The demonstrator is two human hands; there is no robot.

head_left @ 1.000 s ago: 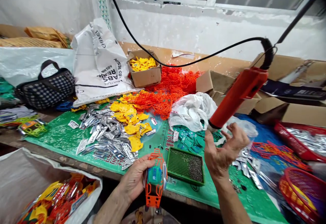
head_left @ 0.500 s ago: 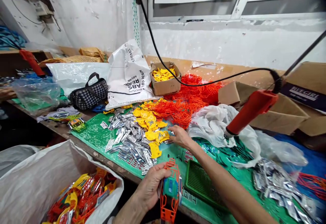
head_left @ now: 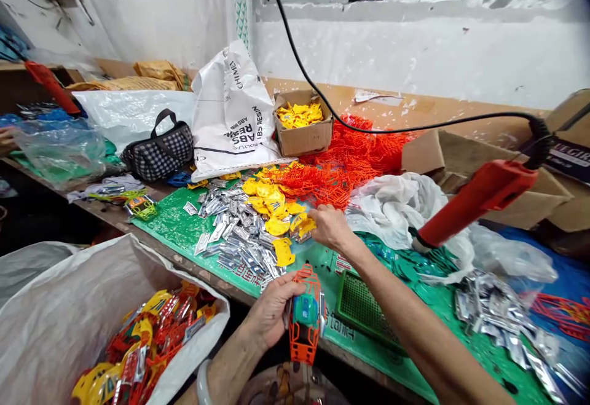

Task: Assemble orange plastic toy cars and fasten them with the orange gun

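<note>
Near the table's front edge, my left hand (head_left: 271,306) grips a toy vehicle body (head_left: 305,319) with an orange cage frame, a teal part in its middle and silvery sides. Farther out, my right hand (head_left: 329,228) is closed, its fingertips pinched on a yellow plastic part (head_left: 306,224) at the right edge of the yellow pile. More yellow parts (head_left: 271,201) lie to the left of that hand. Beside them is a heap of silvery flat pieces (head_left: 239,233). Behind my right hand spread tangled orange frames (head_left: 322,177).
A red electric screwdriver (head_left: 479,202) hangs on a black cable at right. A green basket (head_left: 364,306) sits under my right forearm. A white sack (head_left: 179,273) of assembled pieces stands at lower left. A cardboard box (head_left: 304,141) of yellow parts is at the back. Another person's hand (head_left: 7,141) shows far left.
My right hand has gone from spread fingers to a pinch at the yellow pile's edge. My left hand still holds the toy vehicle body. The view has tilted down slightly.
</note>
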